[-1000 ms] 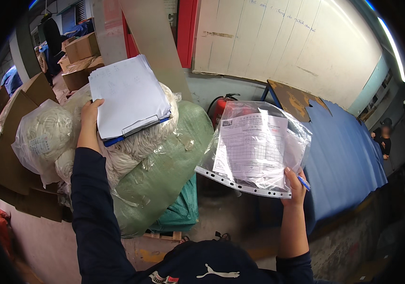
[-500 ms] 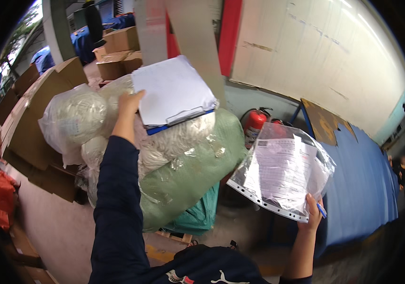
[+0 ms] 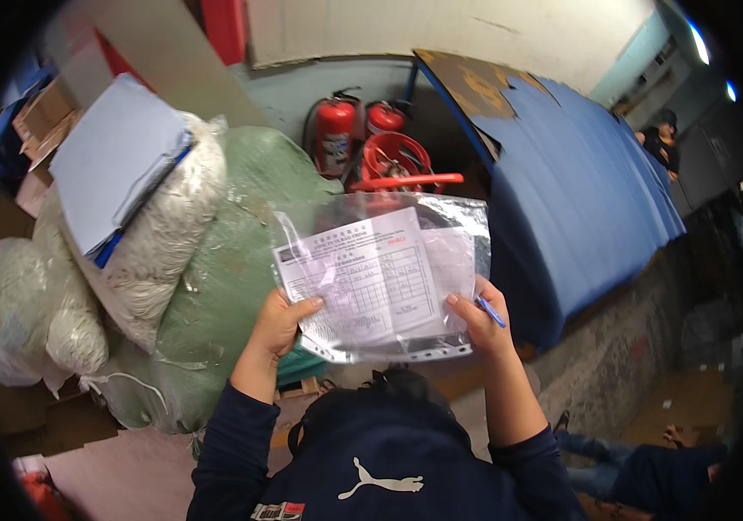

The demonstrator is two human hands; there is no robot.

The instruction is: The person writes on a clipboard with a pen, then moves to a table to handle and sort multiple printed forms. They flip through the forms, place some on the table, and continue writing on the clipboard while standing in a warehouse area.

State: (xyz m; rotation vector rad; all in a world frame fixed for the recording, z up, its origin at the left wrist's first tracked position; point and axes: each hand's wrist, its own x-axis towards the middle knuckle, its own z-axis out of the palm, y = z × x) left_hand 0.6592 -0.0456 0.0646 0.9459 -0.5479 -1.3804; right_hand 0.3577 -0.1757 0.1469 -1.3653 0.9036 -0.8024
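In front of my body I hold a clear plastic sleeve with printed paper forms inside it. My left hand grips its left edge, thumb on top. At the opposite edge my right hand pinches the sleeve and also keeps a blue pen between its fingers. To the left, a blue clipboard with a stack of white sheets lies tilted on a bag of white cord-like material, out of both hands.
A large green wrapped bale lies beneath the bags. Red fire extinguishers and a red bucket stand by the wall. At right is a table with a blue cover. One person is far right; another is lower right.
My left hand has left the clipboard and now grips the sleeve's left edge. The sleeve has come in front of my body. The view has swung right, so the clipboard appears farther left.
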